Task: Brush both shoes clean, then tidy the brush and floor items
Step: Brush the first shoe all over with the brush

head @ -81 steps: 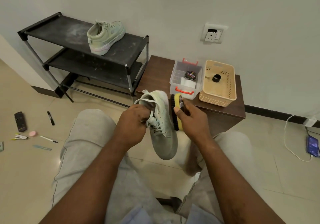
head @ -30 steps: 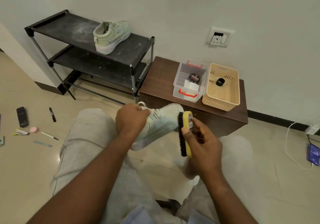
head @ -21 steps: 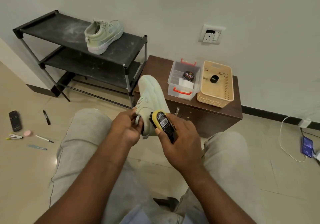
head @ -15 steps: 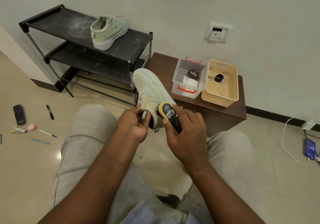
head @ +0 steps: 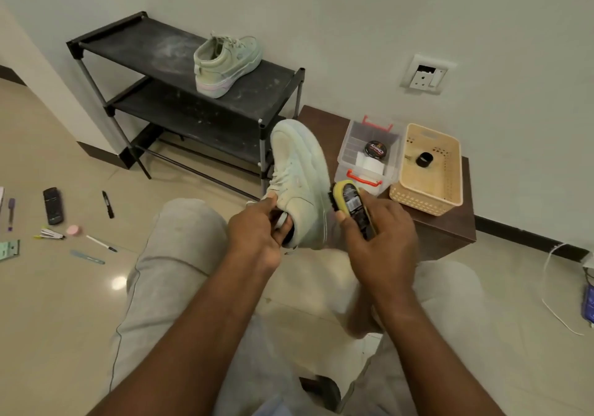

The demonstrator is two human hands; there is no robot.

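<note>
My left hand (head: 257,235) grips a pale green sneaker (head: 297,177) at its heel opening, toe pointing up and away from me. My right hand (head: 379,239) holds a yellow-backed shoe brush (head: 348,198) with black bristles against the sneaker's right side. The matching second sneaker (head: 225,62) stands on the top shelf of a black shoe rack (head: 144,46). Scattered on the floor at the left are a black remote (head: 53,205), a black marker (head: 107,203), a pink round item (head: 74,230), pens (head: 101,243) and a purple marker (head: 10,213).
A brown low cabinet (head: 450,235) ahead carries a clear box with orange latches (head: 352,141) holding a polish tin (head: 375,149), and a beige basket (head: 450,197) with a black ring. A white cable (head: 553,290) and phone lie on the floor at right. My knees frame the lower view.
The sneaker was turned from lying sideways to toe-up. My right hand moved the brush from the heel area to the shoe's right side. The view shifted slightly.
</note>
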